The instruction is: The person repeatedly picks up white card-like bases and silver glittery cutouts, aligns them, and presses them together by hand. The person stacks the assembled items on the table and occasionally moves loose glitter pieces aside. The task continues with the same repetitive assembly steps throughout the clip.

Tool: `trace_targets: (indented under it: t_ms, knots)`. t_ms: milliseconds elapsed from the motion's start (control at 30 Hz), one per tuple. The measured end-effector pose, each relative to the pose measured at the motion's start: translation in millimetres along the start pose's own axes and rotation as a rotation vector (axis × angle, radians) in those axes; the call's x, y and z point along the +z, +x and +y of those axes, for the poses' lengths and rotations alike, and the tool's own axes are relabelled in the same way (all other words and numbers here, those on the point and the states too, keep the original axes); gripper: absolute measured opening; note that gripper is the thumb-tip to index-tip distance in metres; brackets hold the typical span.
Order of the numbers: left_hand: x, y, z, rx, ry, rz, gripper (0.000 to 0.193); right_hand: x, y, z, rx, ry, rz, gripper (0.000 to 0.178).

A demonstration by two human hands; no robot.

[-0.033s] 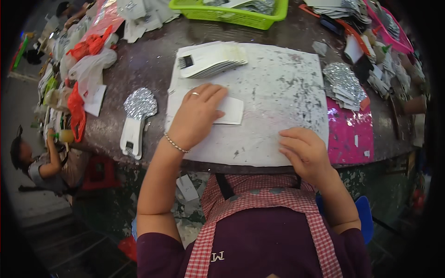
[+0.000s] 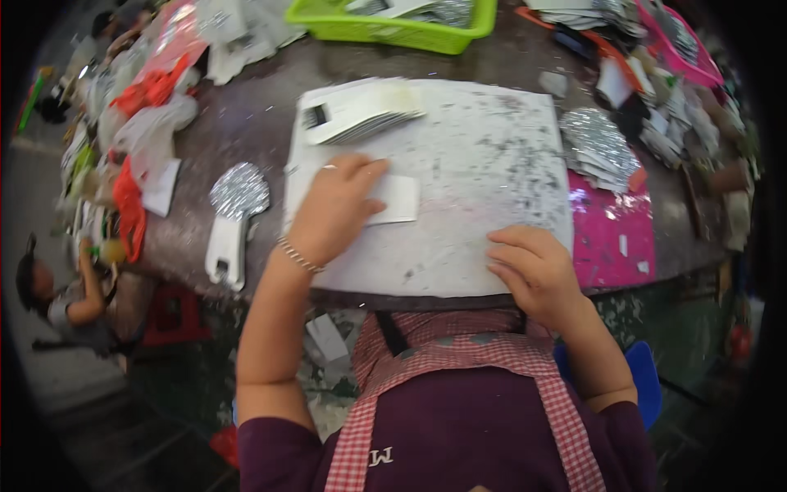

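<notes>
My left hand [image 2: 332, 209] rests on the left end of a small white card-like piece [image 2: 399, 199], its fingers loosely extended and the thumb apart. The hand hides part of the piece, which lies flat on a large smudged white sheet [image 2: 459, 164]. Just beyond that hand, a fanned stack of white pieces [image 2: 361, 115] with a black square on the top one lies on the sheet. My right hand [image 2: 537, 271] hovers or rests over the sheet's near right part, fingers stretched and slightly curled, holding nothing.
Left of the sheet lie white-handled pieces with round silver glitter heads [image 2: 239, 193]. More silver pieces [image 2: 597, 139] lie on a magenta sheet [image 2: 611, 238] at right. A green basket [image 2: 385, 33] stands at the far edge. Plastic bags [image 2: 156, 131] fill the left; another person sits beyond.
The whole view has shifted slightly to the left. Both hands keep nearly the same place over the sheet, and the white piece under my left hand stays put.
</notes>
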State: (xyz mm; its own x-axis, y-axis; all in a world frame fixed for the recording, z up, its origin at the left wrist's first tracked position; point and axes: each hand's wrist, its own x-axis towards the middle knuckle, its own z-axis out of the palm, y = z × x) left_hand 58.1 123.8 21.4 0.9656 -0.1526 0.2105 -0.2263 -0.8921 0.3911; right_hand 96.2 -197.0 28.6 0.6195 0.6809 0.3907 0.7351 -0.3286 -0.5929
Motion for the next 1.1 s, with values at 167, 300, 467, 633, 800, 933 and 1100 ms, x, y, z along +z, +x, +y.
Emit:
trace_targets:
  t_ms: [167, 300, 467, 633, 800, 933, 1100]
  knots:
    - [6, -6, 5, -0.181, -0.101, 0.092, 0.028, -68, -1, 69, 0.303, -0.105, 0.217, 0.026]
    - [8, 0, 16, -0.341, -0.343, 0.036, 0.020, -131, 22, 160, 0.339, -0.441, 0.248, 0.059]
    - [8, 4, 17, -0.148, -0.040, 0.079, 0.016, -133, 44, 188, 0.407, -0.285, -0.135, 0.102]
    - [13, -6, 19, -0.206, -0.018, 0.115, 0.019, -119, 36, 153, 0.336, -0.614, 0.083, 0.105]
    - [18, 10, 45, -0.162, -0.029, 0.287, 0.026, -97, 30, 115, 0.341, -0.235, 0.376, 0.102]
    - [33, 37, 95, -0.143, -0.399, 0.176, 0.031, -61, 33, 69, 0.535, -0.329, 0.227, 0.095]
    - [63, 55, 131, -0.074, -0.359, 0.012, 0.032, -44, 35, 72, 0.704, -0.418, 0.063, 0.072]
